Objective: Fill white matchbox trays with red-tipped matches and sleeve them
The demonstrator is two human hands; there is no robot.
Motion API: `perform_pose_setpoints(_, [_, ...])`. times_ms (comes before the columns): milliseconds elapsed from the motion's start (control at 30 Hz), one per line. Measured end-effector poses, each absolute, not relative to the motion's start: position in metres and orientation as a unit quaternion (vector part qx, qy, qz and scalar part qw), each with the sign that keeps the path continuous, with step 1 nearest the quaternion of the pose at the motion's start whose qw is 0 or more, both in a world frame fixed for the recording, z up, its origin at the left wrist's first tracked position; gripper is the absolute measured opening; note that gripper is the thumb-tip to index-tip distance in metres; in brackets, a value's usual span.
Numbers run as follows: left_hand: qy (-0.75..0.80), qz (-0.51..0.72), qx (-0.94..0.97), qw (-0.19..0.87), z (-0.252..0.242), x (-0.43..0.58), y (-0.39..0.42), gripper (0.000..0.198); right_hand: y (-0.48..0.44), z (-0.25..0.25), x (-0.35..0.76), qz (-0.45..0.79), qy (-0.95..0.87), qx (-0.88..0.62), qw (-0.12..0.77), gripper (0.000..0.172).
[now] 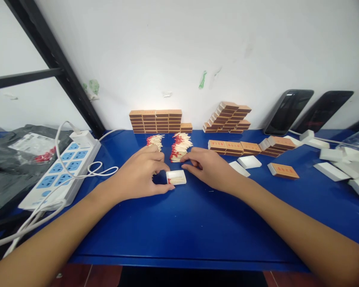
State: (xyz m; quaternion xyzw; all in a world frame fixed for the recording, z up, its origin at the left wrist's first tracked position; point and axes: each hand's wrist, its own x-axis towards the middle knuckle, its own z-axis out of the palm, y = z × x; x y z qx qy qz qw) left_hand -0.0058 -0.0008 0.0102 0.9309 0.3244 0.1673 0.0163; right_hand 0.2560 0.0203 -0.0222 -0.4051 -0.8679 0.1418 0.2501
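My left hand (pixel 145 171) curls around the left end of a small white matchbox tray (pixel 181 174), its thumb at the near corner. A few red-tipped matches lie inside along the near side. Just past the tray's right end is my right hand (pixel 208 165), thumb and forefinger a little apart, with nothing visible between them. Its forefinger is beside a long pile of loose matches (pixel 181 146). A smaller match pile (pixel 155 141) sits behind my left hand, which partly hides it.
Stacked matchboxes (pixel 155 121) line the wall, with a stepped stack (pixel 229 117) and a low row (pixel 225 147) farther right. One matchbox (pixel 283 170) lies alone near white trays (pixel 332 171). Two phones (pixel 288 111) lean at back right. A power strip (pixel 61 167) with cables is left.
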Motion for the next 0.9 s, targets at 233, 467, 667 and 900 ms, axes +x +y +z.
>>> perform_pose_setpoints(233, [0.329, 0.165, 0.930, 0.019, 0.013, -0.005, -0.002, 0.033, 0.021, -0.024, 0.249, 0.131, -0.873, -0.421, 0.208, 0.021])
perform_pose_setpoints(467, [0.323, 0.162, 0.932, 0.015, 0.013, -0.004, -0.002, 0.032, 0.021, -0.023, 0.244, 0.142, -0.864, -0.425, 0.227, 0.012])
perform_pose_setpoints(667, [0.323, 0.161, 0.932, 0.021, 0.012, -0.004, -0.001, 0.032, 0.024, -0.022, 0.242, 0.153, -0.860, -0.437, 0.216, 0.009])
perform_pose_setpoints(900, [0.330, 0.160, 0.930, 0.011, 0.012, -0.005, 0.001, 0.032, 0.018, -0.013, 0.250, 0.157, -0.862, -0.414, 0.248, 0.010])
